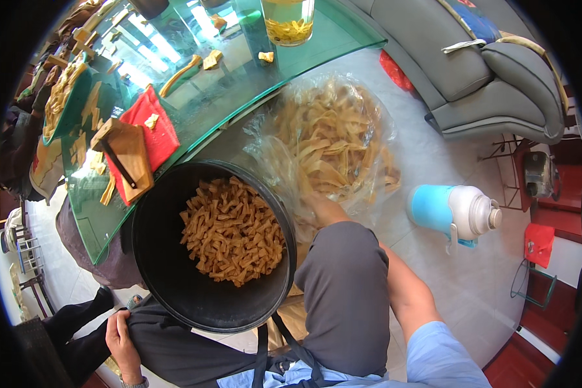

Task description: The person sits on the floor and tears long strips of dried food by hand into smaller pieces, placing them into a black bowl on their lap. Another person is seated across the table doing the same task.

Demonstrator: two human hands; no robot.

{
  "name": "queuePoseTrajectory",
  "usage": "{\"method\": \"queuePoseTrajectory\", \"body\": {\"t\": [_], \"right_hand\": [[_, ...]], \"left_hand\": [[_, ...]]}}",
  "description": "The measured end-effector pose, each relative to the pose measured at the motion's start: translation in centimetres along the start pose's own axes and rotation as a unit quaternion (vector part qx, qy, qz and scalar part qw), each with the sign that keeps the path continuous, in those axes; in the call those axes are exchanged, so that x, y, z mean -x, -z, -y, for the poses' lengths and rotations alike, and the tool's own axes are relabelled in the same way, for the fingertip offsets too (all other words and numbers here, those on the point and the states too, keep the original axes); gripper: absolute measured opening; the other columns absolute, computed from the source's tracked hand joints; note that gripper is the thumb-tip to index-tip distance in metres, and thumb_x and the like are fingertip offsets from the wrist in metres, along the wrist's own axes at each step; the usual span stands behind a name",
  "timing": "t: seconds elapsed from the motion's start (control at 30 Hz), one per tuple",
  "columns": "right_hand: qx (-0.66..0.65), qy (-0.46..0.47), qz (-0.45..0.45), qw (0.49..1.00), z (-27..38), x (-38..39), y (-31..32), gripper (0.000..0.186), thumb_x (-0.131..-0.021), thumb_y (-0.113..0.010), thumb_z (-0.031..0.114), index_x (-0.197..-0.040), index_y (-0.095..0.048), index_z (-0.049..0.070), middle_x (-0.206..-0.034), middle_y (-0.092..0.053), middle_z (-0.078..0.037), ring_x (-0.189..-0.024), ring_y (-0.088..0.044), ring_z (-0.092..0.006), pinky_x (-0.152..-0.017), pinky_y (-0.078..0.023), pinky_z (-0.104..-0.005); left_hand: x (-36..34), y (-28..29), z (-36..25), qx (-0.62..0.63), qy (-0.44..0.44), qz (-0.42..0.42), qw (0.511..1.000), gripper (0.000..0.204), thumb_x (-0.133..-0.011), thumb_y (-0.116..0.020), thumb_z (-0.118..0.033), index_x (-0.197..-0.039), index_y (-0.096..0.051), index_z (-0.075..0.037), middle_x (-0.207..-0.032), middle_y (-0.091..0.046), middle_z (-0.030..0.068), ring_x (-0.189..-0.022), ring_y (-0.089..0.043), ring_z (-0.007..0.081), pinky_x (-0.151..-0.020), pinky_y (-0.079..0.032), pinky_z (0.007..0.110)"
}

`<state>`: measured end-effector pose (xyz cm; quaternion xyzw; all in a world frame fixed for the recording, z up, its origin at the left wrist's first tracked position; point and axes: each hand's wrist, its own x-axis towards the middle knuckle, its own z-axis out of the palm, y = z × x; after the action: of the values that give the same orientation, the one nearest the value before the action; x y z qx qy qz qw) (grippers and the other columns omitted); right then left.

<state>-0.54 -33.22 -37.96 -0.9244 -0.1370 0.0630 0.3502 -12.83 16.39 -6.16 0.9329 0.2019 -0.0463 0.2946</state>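
Observation:
My left hand (121,341) rests on my dark-trousered left thigh, fingers laid over the cloth and holding nothing. My right arm reaches past my raised right knee, and my right hand (317,212) is at the near side of a clear plastic bag (387,132). Its fingers are hidden by the plastic and the knee. Long, tan, dried-looking strips (330,139) fill the bag. Between my legs and the table stands a round black tub (165,258), tilted toward me, with many short-cut tan pieces (233,233) in it.
A glass table (239,84) holds a wooden board with a dark bar (132,152), a red cloth (165,129), loose strips and a glass of yellowish liquid (289,22). A blue-and-white thermos flask (452,210) is on the right, below a grey sofa (465,77). Another person sits at left.

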Motion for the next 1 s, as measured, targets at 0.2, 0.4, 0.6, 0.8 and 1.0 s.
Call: {"method": "queuePoseTrajectory", "body": {"t": [0.2, 0.4, 0.6, 0.8, 1.0], "right_hand": [[0.068, -0.199, 0.148, 0.966, -0.4, -3.8, -0.7, 0.024, -0.096, -0.059, 0.020, -0.111, -0.065, 0.002, -0.107, -0.067, -0.021, -0.105, -0.064, -0.0408, -0.087, -0.051, -0.0519], [0.074, -0.140, -0.120, 0.980, -4.0, -5.9, 6.7, 0.022, -0.092, -0.060, 0.014, -0.111, -0.064, 0.003, -0.102, -0.066, -0.020, -0.100, -0.064, -0.0408, -0.086, -0.052, -0.0518], [0.056, 0.134, -0.162, 0.976, 1.1, -5.3, 8.4, 0.036, -0.086, -0.070, 0.008, -0.122, -0.065, 0.008, -0.111, -0.067, -0.014, -0.103, -0.065, -0.0373, -0.086, -0.053, -0.0482], [-0.343, -0.236, 0.316, 0.853, 1.6, -1.3, 2.1, 0.022, -0.092, -0.064, 0.010, -0.112, -0.065, 0.002, -0.108, -0.066, -0.019, -0.099, -0.065, -0.0391, -0.084, -0.054, -0.0457], [-0.026, -0.221, -0.049, 0.974, -2.8, 0.5, 0.1, 0.023, -0.095, -0.062, 0.015, -0.111, -0.067, -0.001, -0.105, -0.068, -0.028, -0.098, -0.065, -0.0470, -0.087, -0.052, -0.0495]], "left_hand": [[-0.2, 0.0, 0.1, 0.015, 0.026, 0.003, 1.000, 0.027, -0.109, -0.051, -0.018, -0.103, -0.065, 0.004, -0.100, -0.066, 0.0049, -0.096, -0.059, 0.0131, -0.094, -0.045, 0.026], [-0.8, -0.4, -0.5, 0.033, 0.021, 0.013, 0.999, 0.030, -0.110, -0.051, -0.021, -0.102, -0.066, 0.004, -0.099, -0.066, 0.0046, -0.096, -0.059, 0.0124, -0.094, -0.044, 0.025], [-1.2, -1.0, -1.7, 0.032, 0.015, 0.022, 0.999, 0.029, -0.110, -0.051, -0.019, -0.103, -0.065, 0.005, -0.101, -0.065, 0.0054, -0.097, -0.059, 0.0129, -0.095, -0.044, 0.025], [-0.5, -0.6, -1.7, 0.023, 0.024, 0.018, 0.999, 0.026, -0.110, -0.049, -0.016, -0.102, -0.064, 0.004, -0.101, -0.064, 0.0058, -0.097, -0.059, 0.0135, -0.094, -0.044, 0.026], [-0.1, -0.6, -0.9, 0.042, 0.018, 0.015, 0.999, 0.029, -0.110, -0.051, -0.020, -0.105, -0.066, 0.004, -0.103, -0.067, 0.0051, -0.100, -0.060, 0.0131, -0.097, -0.044, 0.026]]}}
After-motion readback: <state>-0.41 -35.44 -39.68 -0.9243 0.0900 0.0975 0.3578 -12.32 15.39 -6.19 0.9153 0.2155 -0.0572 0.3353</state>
